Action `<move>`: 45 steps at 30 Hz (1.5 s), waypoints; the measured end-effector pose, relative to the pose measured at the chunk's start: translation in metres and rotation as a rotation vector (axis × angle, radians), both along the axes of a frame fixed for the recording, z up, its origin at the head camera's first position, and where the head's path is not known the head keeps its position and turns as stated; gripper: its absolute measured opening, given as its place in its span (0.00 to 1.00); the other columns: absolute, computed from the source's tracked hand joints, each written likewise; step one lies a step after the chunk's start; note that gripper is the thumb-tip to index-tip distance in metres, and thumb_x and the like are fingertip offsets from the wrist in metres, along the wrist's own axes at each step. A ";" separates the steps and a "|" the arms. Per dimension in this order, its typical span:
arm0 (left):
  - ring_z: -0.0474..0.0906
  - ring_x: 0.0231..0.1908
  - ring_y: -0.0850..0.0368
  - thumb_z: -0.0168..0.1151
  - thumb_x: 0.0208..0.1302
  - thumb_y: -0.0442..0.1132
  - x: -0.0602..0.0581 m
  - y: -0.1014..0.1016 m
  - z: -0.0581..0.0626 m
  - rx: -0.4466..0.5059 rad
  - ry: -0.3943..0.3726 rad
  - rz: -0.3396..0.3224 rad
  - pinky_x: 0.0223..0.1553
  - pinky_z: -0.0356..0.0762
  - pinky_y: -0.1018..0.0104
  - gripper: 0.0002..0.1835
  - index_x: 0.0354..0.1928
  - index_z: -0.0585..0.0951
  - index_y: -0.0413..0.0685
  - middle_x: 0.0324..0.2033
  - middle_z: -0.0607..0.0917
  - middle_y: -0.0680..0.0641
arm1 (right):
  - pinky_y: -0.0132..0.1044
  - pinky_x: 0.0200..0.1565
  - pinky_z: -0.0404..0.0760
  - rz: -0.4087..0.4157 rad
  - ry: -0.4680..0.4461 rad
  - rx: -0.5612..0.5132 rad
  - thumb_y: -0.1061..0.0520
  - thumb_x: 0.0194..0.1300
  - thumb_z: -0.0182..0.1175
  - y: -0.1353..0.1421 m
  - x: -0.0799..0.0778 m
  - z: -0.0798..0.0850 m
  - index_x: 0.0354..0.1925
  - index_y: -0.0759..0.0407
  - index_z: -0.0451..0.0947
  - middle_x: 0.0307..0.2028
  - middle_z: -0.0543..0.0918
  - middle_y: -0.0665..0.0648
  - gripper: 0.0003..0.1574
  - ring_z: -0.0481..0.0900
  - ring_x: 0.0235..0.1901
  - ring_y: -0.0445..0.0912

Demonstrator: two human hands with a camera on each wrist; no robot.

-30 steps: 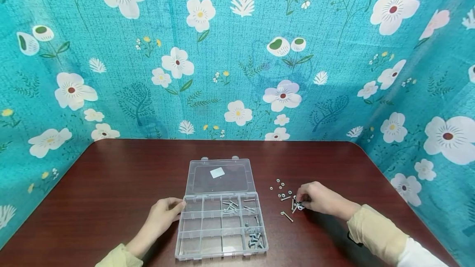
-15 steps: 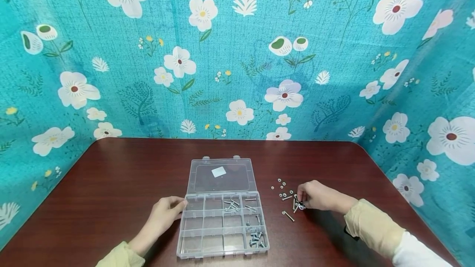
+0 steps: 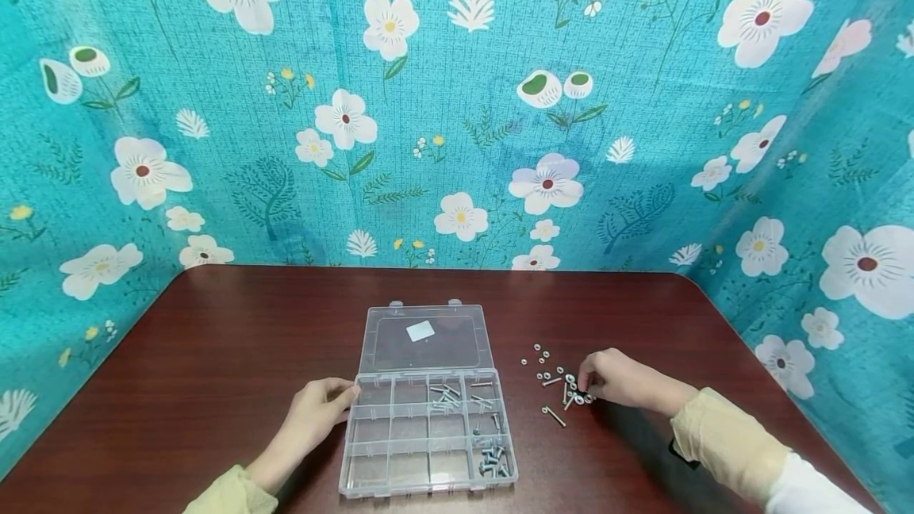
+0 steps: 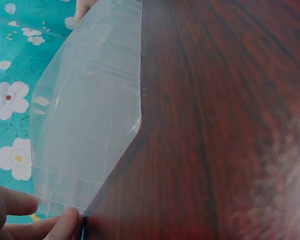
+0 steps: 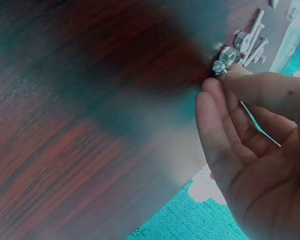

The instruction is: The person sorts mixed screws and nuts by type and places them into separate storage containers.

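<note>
Four loose screws (image 3: 554, 418) lie on the table just right of the case, among roughly a dozen small nuts and washers (image 3: 570, 378); those close to the fingers overlap too much for an exact count. Over the near edge of that little heap is the right hand (image 3: 620, 377), its fingers bent and its fingertips (image 5: 213, 86) drawn close to the thumb, right by a nut; whether they pinch anything, I can't tell.

The clear plastic case (image 3: 409, 467) has twelve compartments, four across by three deep. More bolts and screws lie in its right half, tangled past counting. One lid (image 3: 428, 354) is folded back, with one white label (image 3: 420, 331) on it. At the case's far left corner, the left hand (image 3: 314, 407) touches the edge, thumb apart from the loosely bent fingers. Behind the dark red table (image 3: 250, 355) hangs a turquoise flowered curtain (image 3: 428, 101).
</note>
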State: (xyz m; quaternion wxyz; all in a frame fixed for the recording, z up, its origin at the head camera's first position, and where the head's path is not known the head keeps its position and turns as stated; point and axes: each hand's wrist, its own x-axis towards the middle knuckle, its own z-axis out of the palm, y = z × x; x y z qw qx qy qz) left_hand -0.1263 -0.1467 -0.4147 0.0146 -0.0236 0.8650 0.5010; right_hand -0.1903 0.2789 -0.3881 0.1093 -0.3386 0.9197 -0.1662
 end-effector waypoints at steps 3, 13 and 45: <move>0.81 0.37 0.46 0.54 0.62 0.33 0.000 -0.001 0.000 0.008 0.002 0.000 0.32 0.84 0.67 0.14 0.42 0.76 0.24 0.35 0.82 0.38 | 0.27 0.22 0.75 0.020 0.025 -0.007 0.72 0.49 0.62 0.000 0.000 0.000 0.25 0.56 0.79 0.24 0.76 0.46 0.12 0.70 0.24 0.35; 0.81 0.37 0.45 0.54 0.63 0.33 0.000 -0.001 -0.002 0.028 -0.007 0.003 0.32 0.84 0.66 0.14 0.43 0.76 0.24 0.35 0.82 0.38 | 0.25 0.19 0.72 -0.001 0.136 -0.008 0.73 0.41 0.62 -0.006 -0.002 -0.007 0.20 0.56 0.75 0.20 0.74 0.46 0.13 0.69 0.21 0.34; 0.81 0.37 0.47 0.55 0.63 0.33 -0.001 -0.001 -0.001 0.021 -0.004 0.007 0.32 0.84 0.67 0.14 0.42 0.77 0.25 0.35 0.83 0.38 | 0.26 0.23 0.76 -0.107 -0.090 -0.320 0.65 0.47 0.62 -0.156 0.006 0.029 0.25 0.62 0.82 0.18 0.79 0.45 0.03 0.73 0.20 0.35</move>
